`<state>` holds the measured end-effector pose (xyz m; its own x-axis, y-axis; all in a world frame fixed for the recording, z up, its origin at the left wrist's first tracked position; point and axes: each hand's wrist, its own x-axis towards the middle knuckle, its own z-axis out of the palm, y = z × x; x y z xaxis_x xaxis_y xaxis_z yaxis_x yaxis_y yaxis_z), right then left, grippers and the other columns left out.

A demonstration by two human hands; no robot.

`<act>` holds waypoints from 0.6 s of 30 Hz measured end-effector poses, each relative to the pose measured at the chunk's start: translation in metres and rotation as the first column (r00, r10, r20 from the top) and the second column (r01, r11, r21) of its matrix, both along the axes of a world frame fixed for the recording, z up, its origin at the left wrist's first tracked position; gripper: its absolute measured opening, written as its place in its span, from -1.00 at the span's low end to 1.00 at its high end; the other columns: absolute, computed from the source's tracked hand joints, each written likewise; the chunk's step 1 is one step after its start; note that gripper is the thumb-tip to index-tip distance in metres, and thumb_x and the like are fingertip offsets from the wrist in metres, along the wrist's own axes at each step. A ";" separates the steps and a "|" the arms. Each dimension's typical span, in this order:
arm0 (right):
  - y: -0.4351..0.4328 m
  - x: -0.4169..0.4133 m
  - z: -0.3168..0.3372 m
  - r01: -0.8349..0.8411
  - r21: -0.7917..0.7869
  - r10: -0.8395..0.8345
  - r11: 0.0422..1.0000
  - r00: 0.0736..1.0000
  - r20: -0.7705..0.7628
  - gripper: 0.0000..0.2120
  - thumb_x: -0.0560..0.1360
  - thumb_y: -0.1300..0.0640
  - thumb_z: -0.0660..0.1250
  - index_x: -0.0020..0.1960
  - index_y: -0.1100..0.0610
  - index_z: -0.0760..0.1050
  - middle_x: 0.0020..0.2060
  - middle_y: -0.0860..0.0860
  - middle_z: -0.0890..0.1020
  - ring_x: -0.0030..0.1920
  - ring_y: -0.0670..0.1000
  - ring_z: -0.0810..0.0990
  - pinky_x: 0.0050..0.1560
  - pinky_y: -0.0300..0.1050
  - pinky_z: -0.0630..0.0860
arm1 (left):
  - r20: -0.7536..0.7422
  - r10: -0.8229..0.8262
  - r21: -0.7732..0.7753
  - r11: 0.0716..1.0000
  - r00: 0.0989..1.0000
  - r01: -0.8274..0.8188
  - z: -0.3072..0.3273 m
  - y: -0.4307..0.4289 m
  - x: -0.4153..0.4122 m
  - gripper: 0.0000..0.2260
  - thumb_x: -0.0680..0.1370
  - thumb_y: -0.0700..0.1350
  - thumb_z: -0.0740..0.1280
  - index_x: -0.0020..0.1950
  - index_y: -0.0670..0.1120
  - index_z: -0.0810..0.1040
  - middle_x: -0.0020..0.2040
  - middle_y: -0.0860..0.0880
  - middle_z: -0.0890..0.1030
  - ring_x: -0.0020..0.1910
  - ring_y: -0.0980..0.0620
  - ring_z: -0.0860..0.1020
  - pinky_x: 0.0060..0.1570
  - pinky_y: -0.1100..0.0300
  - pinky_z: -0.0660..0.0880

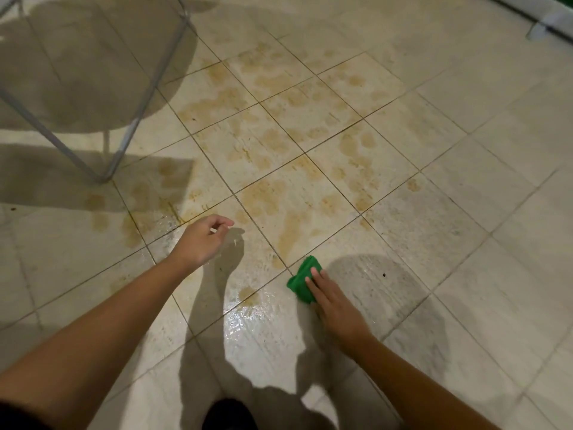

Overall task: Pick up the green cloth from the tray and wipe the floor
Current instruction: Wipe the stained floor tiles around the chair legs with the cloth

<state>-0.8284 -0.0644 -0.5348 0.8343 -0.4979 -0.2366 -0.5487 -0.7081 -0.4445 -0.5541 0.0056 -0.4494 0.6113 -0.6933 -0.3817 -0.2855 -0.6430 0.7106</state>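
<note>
A folded green cloth (302, 280) lies on the tiled floor (434, 212) in the lower middle of the head view. My right hand (333, 302) presses flat on it, fingers straight across its near half. My left hand (201, 240) hovers above the floor to the left, fingers loosely curled, holding nothing. Brownish stains (279, 125) spread over the tiles beyond both hands. A wet, shiny patch (248, 318) lies between my arms. No tray is in view.
Grey metal legs (124, 141) of a piece of furniture stand at upper left, over its round shadow. A white object's edge (545, 20) runs along the upper right corner. A dark shape (229, 414) sits at the bottom edge.
</note>
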 end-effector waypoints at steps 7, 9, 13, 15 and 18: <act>-0.046 0.038 -0.009 0.273 -0.028 -0.274 0.962 0.962 -0.011 -0.53 0.59 0.27 -0.04 0.46 0.19 -0.08 0.49 0.13 -0.06 0.49 0.14 -0.09 0.44 0.15 0.13 | 0.060 -0.059 0.050 0.997 0.996 0.056 -0.004 0.006 0.000 -0.82 0.58 -0.12 0.19 0.09 -0.10 0.55 0.10 -0.04 0.56 -0.07 0.02 0.52 -0.17 0.29 0.35; -0.033 0.061 -0.016 0.260 -0.055 -0.255 0.964 0.964 0.080 -0.55 0.54 0.32 0.07 0.40 0.24 0.07 0.42 0.25 0.15 0.43 0.25 0.15 0.29 0.18 0.33 | 0.072 -0.073 0.058 0.996 0.995 0.069 -0.005 0.007 0.000 -0.81 0.59 -0.12 0.19 0.11 -0.11 0.54 0.14 -0.06 0.55 -0.06 0.03 0.52 -0.18 0.30 0.34; 0.010 0.067 -0.007 0.111 -0.042 -0.104 0.993 0.986 0.128 -0.53 0.54 0.32 0.06 0.40 0.10 0.02 0.42 0.09 0.05 0.44 0.13 0.03 0.37 0.14 0.18 | 0.079 -0.073 0.061 0.996 0.994 0.068 -0.007 0.007 0.000 -0.82 0.59 -0.12 0.19 0.10 -0.11 0.54 0.15 -0.07 0.55 -0.07 0.03 0.51 -0.13 0.28 0.34; 0.014 0.043 -0.002 0.074 -0.041 -0.067 0.996 0.985 0.159 -0.56 0.54 0.20 0.03 0.42 0.11 0.14 0.42 0.08 0.17 0.41 0.11 0.14 0.31 0.09 0.31 | 0.075 -0.078 0.054 0.996 0.994 0.074 -0.008 0.005 0.000 -0.82 0.59 -0.13 0.19 0.10 -0.11 0.54 0.15 -0.08 0.55 -0.09 0.02 0.51 -0.14 0.26 0.36; -0.003 -0.007 -0.008 0.129 -0.020 -0.126 0.991 0.985 0.120 -0.55 0.51 0.09 0.04 0.40 0.06 0.18 0.41 0.01 0.23 0.37 0.03 0.22 0.12 -0.02 0.49 | 0.061 -0.086 0.039 0.996 0.994 0.084 -0.010 0.001 -0.001 -0.82 0.59 -0.13 0.19 0.10 -0.11 0.54 0.14 -0.09 0.55 -0.10 0.00 0.52 -0.12 0.22 0.37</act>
